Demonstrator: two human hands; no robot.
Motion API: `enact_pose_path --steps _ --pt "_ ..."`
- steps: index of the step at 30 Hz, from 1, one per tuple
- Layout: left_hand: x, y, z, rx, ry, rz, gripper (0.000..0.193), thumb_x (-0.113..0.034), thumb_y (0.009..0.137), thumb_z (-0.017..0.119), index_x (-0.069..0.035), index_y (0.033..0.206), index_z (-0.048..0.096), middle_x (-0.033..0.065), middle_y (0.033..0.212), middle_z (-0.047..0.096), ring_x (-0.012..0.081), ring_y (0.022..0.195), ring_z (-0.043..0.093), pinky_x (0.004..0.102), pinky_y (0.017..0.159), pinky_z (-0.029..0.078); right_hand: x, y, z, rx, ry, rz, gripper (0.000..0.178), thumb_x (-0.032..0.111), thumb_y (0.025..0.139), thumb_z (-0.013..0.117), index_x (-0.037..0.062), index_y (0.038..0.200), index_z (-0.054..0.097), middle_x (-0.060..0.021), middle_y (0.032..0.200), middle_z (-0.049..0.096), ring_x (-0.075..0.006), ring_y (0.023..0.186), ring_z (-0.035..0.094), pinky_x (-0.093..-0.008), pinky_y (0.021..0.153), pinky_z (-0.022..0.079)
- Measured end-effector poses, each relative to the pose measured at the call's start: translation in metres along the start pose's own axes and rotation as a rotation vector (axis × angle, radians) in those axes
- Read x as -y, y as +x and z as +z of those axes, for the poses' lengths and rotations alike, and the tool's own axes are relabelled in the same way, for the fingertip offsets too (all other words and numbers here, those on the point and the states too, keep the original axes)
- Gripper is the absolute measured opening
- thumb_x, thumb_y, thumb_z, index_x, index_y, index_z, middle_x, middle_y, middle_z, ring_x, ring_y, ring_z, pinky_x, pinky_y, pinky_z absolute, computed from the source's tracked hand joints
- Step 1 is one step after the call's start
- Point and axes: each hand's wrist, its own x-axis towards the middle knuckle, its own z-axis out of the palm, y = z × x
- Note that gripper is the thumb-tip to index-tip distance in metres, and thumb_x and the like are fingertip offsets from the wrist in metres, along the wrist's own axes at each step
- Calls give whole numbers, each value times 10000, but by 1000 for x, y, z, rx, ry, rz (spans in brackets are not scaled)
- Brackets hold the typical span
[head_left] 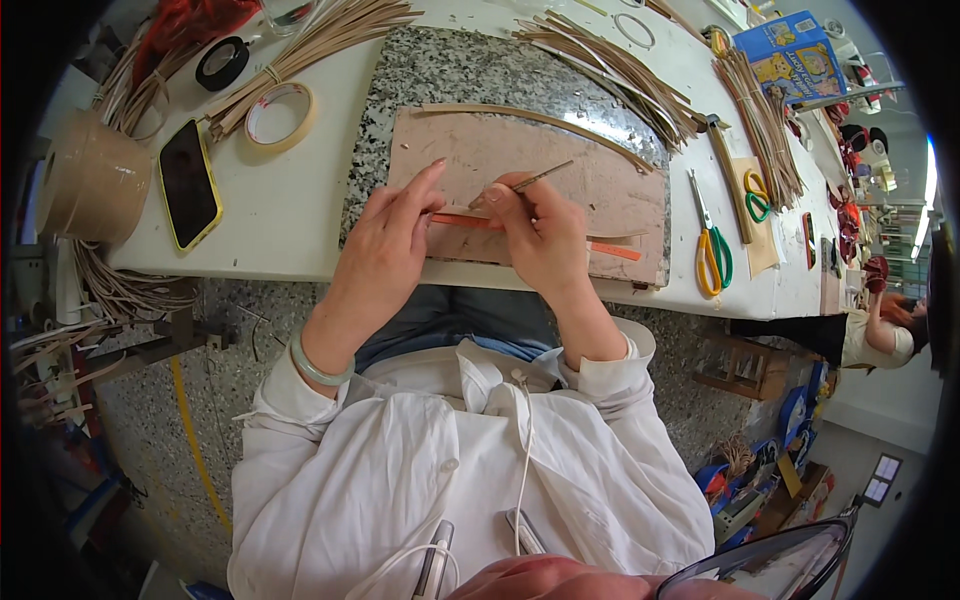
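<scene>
A narrow orange strip lies across a worn pinkish-brown board, running beneath my right hand. My left hand is at the strip's left end, the thumb against it and the index finger stretched away. Part of that grip is hidden by the fingers. Between thumb and fingers, my right hand grips a thin, dark, pen-like tool, tilted, its far end pointing up and right. The tool's exact kind cannot be made out. A long tan strip curves along the board's far edge.
Beneath the board is a speckled granite slab on a white table. Leftward are a phone, a masking tape roll and black tape. Rightward are scissors, a hammer and bundled strips. Another person is far right.
</scene>
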Motion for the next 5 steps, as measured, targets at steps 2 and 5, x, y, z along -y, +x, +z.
enact_pose_path --steps 2,5 --pt "2 -1 2 -15 -35 -44 566 62 920 560 -84 1451 430 131 1118 636 261 987 617 382 892 516 3 0 8 -17 20 -27 79 86 935 654 9 942 673 -122 759 696 -239 645 672 -316 595 516" --pt "2 -3 1 1 -113 -174 577 30 927 580 -99 1464 411 133 1205 619 264 1078 620 376 936 523 -2 1 15 34 -56 -37 81 91 938 653 19 971 675 -138 805 715 -215 704 711 -316 613 531"
